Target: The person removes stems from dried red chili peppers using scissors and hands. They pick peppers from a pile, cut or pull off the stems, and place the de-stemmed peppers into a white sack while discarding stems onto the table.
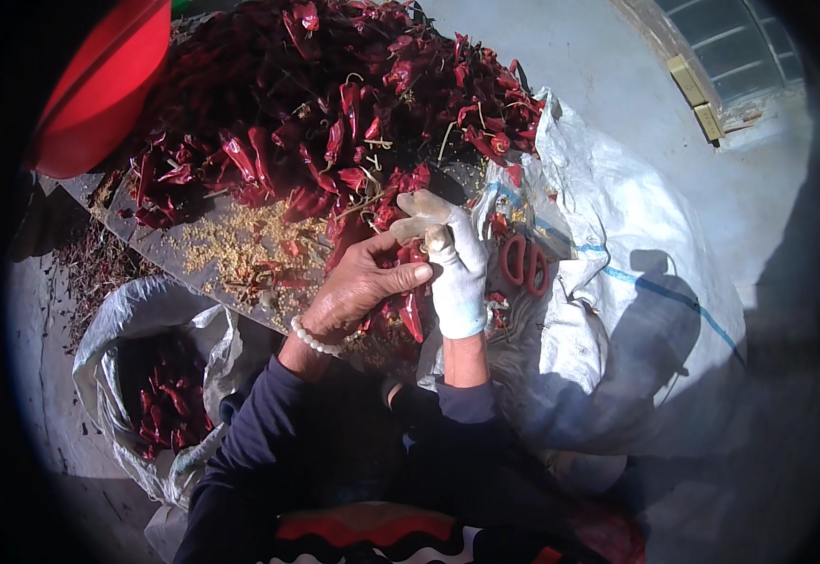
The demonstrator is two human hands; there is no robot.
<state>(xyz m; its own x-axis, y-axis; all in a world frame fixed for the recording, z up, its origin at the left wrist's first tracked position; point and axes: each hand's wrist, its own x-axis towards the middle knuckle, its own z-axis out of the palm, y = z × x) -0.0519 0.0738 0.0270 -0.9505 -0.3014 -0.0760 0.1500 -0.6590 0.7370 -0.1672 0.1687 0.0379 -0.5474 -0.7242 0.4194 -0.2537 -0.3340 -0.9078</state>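
Observation:
My left hand, bare with a pale bead bracelet, and my right hand, in a white glove, meet in the middle of the view. Their fingers are closed in at red peppers; what exactly they grip is partly hidden. A red chili pepper shows just below my left thumb. Behind them a large heap of red peppers covers a grey surface scattered with yellow seeds. Red-handled scissors sit right of my gloved hand on white sacking.
A red plastic tub stands upper left. An open white sack holding red peppers is at lower left, near dark scraps on the floor. Upper right, yellowish blocks lie beside a barred grey panel. Shadows fall across the right side.

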